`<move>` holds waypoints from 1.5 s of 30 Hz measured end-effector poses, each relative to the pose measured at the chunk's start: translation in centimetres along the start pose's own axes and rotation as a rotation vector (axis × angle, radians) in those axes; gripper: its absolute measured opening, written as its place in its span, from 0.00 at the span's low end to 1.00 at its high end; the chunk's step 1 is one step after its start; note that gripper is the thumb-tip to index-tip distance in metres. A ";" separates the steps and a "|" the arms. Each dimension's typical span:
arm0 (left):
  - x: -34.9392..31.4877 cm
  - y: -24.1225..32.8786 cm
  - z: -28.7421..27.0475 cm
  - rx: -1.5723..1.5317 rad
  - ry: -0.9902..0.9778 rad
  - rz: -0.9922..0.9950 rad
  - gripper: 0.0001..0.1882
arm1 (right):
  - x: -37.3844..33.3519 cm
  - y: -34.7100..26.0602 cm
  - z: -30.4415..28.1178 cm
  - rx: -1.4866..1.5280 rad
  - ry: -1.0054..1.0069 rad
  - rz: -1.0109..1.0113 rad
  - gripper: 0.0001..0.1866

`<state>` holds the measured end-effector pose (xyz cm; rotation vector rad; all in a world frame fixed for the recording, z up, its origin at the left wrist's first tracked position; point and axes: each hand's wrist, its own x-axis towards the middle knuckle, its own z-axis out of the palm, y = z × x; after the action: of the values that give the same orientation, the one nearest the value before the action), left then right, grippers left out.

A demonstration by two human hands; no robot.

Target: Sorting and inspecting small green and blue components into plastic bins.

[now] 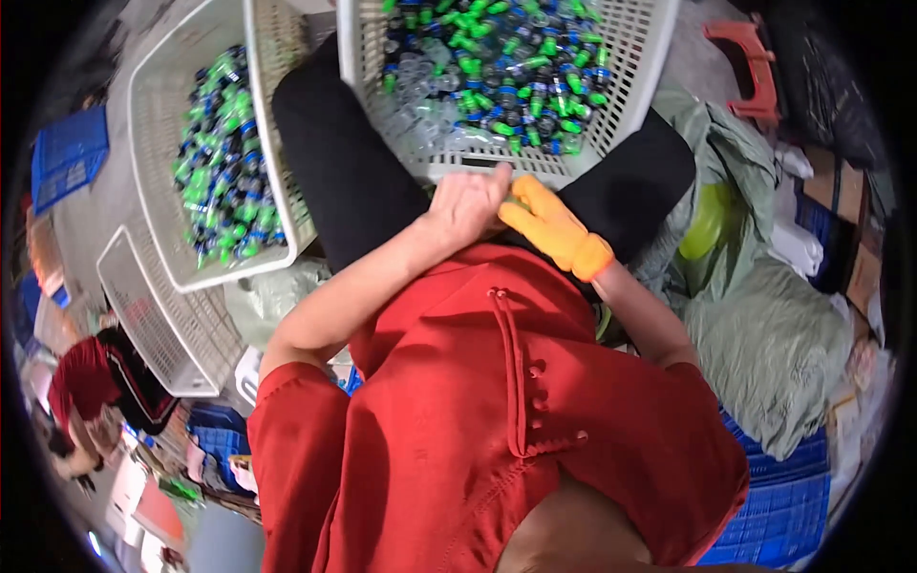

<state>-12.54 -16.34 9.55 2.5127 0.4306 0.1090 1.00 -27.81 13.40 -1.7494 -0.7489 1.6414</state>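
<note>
My bare left hand (468, 205) is closed, its fingers bent and its thumb up, above my lap. Right beside it, my right hand (554, 227) wears a yellow-orange glove and has its fingers curled in. The two hands meet at the fingertips. A bit of green shows between them, too small and covered to name. Just beyond the hands, a white plastic basket (583, 172) stands between my knees. Inside lie many small pieces (506, 72) shaped like little bottles or caps, in green, blue, black and clear.
A second white basket (148, 153) with similar pieces stands at the left, near another white crate (143, 306). Grey-green sacks (764, 344) lie at my right, by blue crates (778, 516). A red plastic stool (750, 72) is at far right; another person (105, 387) bends over at left.
</note>
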 end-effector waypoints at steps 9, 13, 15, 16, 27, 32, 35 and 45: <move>8.7 -11.3 8.7 0.147 -0.030 -0.091 0.13 | 4.1 1.8 -6.0 -0.371 0.368 -0.065 0.23; 10.0 -12.5 5.8 -0.394 0.011 -0.416 0.24 | 7.8 4.0 -5.4 -0.391 0.382 -0.124 0.19; 10.1 -14.0 4.5 -0.945 0.298 -0.602 0.26 | 11.0 4.7 -4.2 -0.614 0.373 -0.189 0.18; 10.0 -13.9 3.3 -0.946 0.300 -0.608 0.26 | 12.3 5.0 -3.5 -0.669 0.395 -0.268 0.17; 0.8 -7.7 -3.8 -1.787 0.274 -0.844 0.21 | 15.3 4.9 -2.1 -0.683 0.445 -0.478 0.20; -1.2 -4.9 -3.9 -1.789 0.290 -0.872 0.13 | 6.8 -3.9 -3.3 -0.416 0.239 -0.408 0.23; -1.0 -3.6 -4.8 -1.640 0.126 -0.823 0.09 | 3.0 -7.2 -3.1 -0.752 0.045 -0.540 0.25; 0.3 1.0 -5.1 -0.952 0.466 -0.414 0.09 | 2.0 -3.8 0.0 -0.306 0.188 -0.749 0.28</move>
<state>-12.87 -14.34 14.33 1.4178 0.8348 0.5883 1.19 -23.85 15.00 -1.5063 -1.4040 0.8792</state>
